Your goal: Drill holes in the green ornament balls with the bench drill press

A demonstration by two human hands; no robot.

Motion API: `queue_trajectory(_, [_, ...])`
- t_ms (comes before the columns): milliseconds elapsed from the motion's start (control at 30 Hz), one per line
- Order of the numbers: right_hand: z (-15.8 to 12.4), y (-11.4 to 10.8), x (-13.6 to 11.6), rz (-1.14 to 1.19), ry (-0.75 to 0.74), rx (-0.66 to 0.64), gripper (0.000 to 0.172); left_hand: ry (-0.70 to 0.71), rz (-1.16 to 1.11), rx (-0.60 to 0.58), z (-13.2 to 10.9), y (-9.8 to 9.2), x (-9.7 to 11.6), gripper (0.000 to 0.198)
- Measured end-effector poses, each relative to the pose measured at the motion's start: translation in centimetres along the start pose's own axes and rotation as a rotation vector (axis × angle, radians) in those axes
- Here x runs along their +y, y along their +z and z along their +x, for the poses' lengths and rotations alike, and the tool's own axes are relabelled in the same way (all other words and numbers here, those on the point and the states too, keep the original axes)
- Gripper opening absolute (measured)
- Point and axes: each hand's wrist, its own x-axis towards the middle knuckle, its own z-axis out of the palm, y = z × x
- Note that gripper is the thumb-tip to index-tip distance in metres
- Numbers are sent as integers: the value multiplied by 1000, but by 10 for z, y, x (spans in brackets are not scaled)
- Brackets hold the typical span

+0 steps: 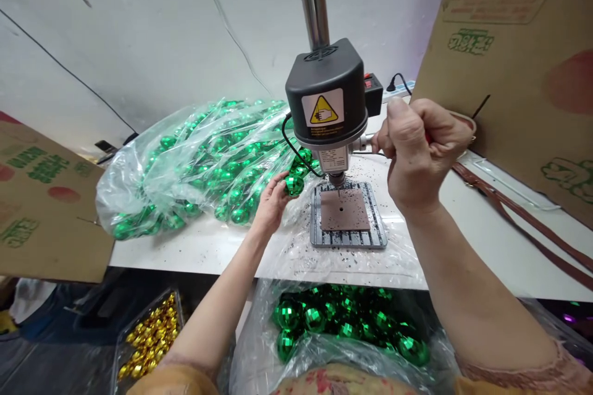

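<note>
My left hand (272,200) is closed on a shiny green faceted ball (294,184), at the mouth of a clear plastic bag (152,182) full of similar balls. My right hand (419,151) is wrapped round the feed handle (367,141) of a small bench drill press, and most of the grip is hidden by my fingers. The black drill head (325,95) has a yellow warning label. Below its chuck (338,179), a brown square board (354,217) with a dark hole lies on the slotted metal base (316,225). No ball sits under the bit.
Dark shavings are scattered over the white table (180,256). Another open bag of green balls (315,320) is at my lap. Cardboard boxes stand left (50,197) and right (514,74). Gold balls (155,330) fill a container below left. A brown strap (519,219) lies right.
</note>
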Motion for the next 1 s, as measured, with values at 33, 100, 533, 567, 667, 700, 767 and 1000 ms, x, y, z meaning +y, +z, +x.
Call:
queue_trajectory(33, [0,0,0,7,6,-5,50,-56,-103,-25,-5,6,1,51])
queue_trajectory(100, [0,-1,-1,10,18,-10,50,-115,-233,-51,-13,18,2,51])
queue_trajectory(533, [2,-3,-6,-26,68,-65,50,-172,-256,-83,-16,65,-18,57])
queue_trajectory(567, [3,-3,-6,-29,62,-66,49,-129,-226,-97,-15,66,-21,57])
queue_trajectory(667, [3,-4,-5,-41,48,-78,49,-50,-162,-150,-12,68,-30,60])
queue_trajectory(700, [3,-5,-5,-45,46,-83,49,-36,-147,-168,-11,68,-33,60])
queue_trajectory(767, [3,-5,-5,-46,50,-89,49,-1,-118,-209,-9,68,-38,61])
queue_trajectory(1000, [2,-2,-8,-24,34,-71,47,68,5,-291,-6,65,-50,65])
